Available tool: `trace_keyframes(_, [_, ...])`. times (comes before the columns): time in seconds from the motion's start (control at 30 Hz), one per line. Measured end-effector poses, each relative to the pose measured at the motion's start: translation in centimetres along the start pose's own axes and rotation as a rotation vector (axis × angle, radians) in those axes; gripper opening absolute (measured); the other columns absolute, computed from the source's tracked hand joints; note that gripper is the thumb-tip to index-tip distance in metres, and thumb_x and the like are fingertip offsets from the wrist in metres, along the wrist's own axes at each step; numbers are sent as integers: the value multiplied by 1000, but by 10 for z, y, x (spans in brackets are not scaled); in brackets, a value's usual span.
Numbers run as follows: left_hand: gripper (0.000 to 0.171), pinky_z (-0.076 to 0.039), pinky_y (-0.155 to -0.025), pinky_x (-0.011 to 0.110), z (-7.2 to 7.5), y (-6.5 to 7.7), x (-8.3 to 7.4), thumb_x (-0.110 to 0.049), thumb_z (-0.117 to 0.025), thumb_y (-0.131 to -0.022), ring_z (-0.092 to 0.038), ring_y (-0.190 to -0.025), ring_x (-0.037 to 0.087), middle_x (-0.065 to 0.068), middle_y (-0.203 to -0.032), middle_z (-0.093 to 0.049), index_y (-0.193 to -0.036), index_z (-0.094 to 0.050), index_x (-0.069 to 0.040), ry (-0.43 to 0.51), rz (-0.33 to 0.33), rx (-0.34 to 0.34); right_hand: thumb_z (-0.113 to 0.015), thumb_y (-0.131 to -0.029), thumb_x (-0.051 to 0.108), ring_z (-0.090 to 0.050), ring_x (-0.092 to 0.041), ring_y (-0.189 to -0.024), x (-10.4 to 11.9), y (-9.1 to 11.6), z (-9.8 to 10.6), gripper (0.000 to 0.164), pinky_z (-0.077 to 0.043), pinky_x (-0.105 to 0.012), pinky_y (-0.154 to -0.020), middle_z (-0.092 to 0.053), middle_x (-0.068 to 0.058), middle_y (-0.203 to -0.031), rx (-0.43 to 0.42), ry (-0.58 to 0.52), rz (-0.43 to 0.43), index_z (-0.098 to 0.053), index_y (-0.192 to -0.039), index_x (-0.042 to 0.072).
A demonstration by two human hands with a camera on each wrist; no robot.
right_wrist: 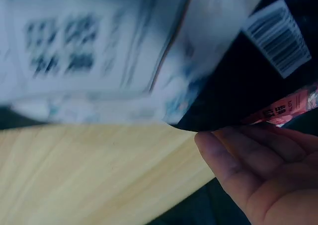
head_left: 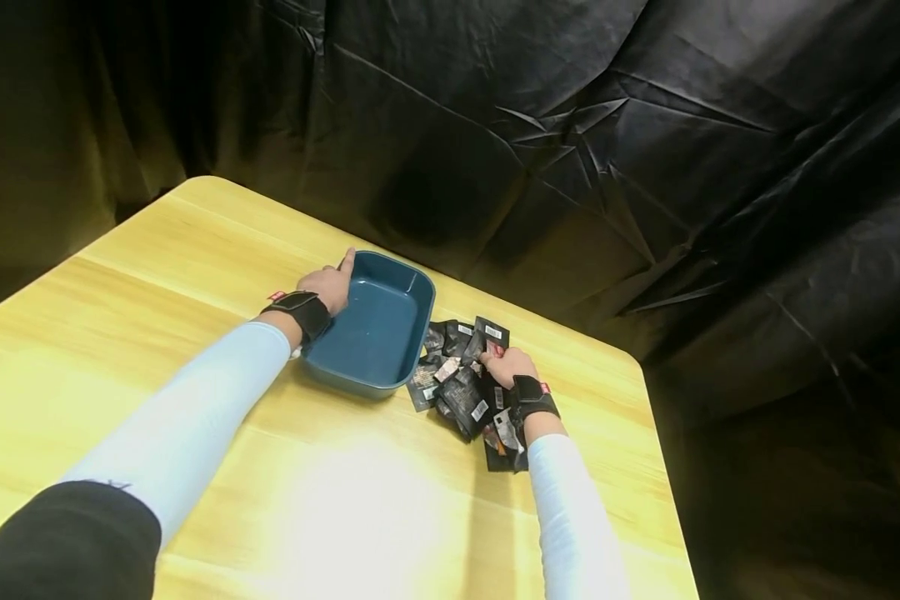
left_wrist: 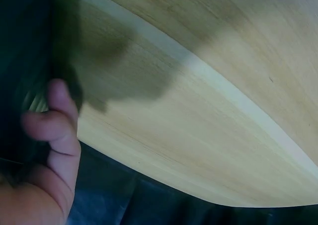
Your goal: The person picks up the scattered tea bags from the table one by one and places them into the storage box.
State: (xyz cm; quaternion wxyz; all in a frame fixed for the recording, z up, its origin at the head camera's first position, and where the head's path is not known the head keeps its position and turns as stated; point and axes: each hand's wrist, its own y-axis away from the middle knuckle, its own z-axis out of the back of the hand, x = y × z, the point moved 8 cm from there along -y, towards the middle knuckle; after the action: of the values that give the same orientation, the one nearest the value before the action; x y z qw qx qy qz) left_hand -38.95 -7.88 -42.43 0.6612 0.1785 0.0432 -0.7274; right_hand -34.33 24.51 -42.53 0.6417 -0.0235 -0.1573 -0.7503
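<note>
Both hands are set well apart and are put to separate use. By the left hand [head_left: 328, 287], the left side of a dark blue bin [head_left: 371, 329] is gripped: one digit is stretched along the rim toward the far corner, and in the left wrist view bent digits are seen close against the bin's outer wall. How firmly the wall is clasped cannot be told. By the right hand [head_left: 513, 367], the edge of a black packet [head_left: 493, 332] is pinched; it is marked with a barcode label [right_wrist: 278, 38] and a red patch [right_wrist: 288, 106]. In the right wrist view, the fingers are seen at that edge, but the thumb is hidden.

The pinched packet is found at the far side of a loose heap of packets [head_left: 468, 396], by which the bin's right side is closely flanked. Mostly black packets are overlapped at various angles, with a pale packet [head_left: 447, 368] among them. Much of the right wrist view is filled by a white printed surface [right_wrist: 89, 51], too blurred to be read.

As for progress, little is judged to be done: no packet is seen in the bin, whose floor is bare, and the visible heap is spread outside it on the wooden table [head_left: 157, 275]. One packet is grasped; the others are left loose and unarranged.
</note>
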Motion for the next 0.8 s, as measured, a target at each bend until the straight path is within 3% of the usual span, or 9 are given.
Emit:
trace_keyframes(0.2, [79, -48, -64, 42, 2, 1, 0, -7, -46, -91, -57, -79, 32, 31, -108, -56, -150, 7, -4, 4, -2, 4, -46, -86, 36, -55, -26, -71, 1, 2, 4, 37, -38, -30, -59, -58, -12, -77, -53, -57, -20, -45, -57, 13])
trace_keyframes(0.4, [79, -44, -58, 37, -3, 0, 0, -7, -46, -91, -54, -73, 28, 24, -93, -59, -150, 6, -4, 9, -10, 8, -53, -79, 17, -59, -26, -69, 7, 2, -2, 31, -43, -36, -58, -62, -12, -74, -161, 55, 49, -37, -53, 14])
trace_keyframes(0.57, [80, -41, -54, 34, -4, 0, 0, -7, -47, -91, -54, -68, 27, 18, -78, -58, -150, 6, -5, 23, -6, -4, -56, -74, 4, -65, -31, -72, 11, 4, 4, 13, -48, -42, -56, -69, -16, -77, -253, 96, 80, -61, -62, 5])
trace_keyframes(0.63, [79, -41, -54, 34, -4, 0, -1, -7, -46, -91, -54, -67, 27, 17, -76, -56, -150, 7, -5, 25, -6, -2, -56, -75, 4, -67, -33, -73, 14, 7, 11, 14, -50, -43, -57, -70, -17, -78, -272, 108, 79, -68, -68, 3])
trace_keyframes(0.8, [79, -40, -55, 34, 1, 1, 0, -5, -46, -91, -54, -68, 27, 17, -76, -56, -150, 7, -4, 26, 1, 2, -53, -79, 8, -66, -35, -75, 39, 16, 38, 17, -50, -46, -64, -69, -18, -79, -312, 95, 130, -67, -73, 1])
